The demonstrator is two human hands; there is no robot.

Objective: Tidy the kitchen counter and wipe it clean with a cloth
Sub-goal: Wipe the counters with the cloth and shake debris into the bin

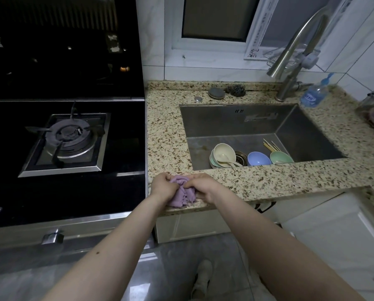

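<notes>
While both hands, left hand (162,186) and right hand (203,187), bunch the purple cloth (181,193) at lower centre on the counter (268,177), wiping looks barely begun; 4 bowls (258,158) sit in the sink (236,122).

Both forearms are seen bare, no sleeves reaching the left hand (162,187) or right hand (203,187).

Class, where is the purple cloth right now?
The purple cloth lies bunched at the counter's front edge, left of the sink, gripped between the left hand and right hand.
</notes>
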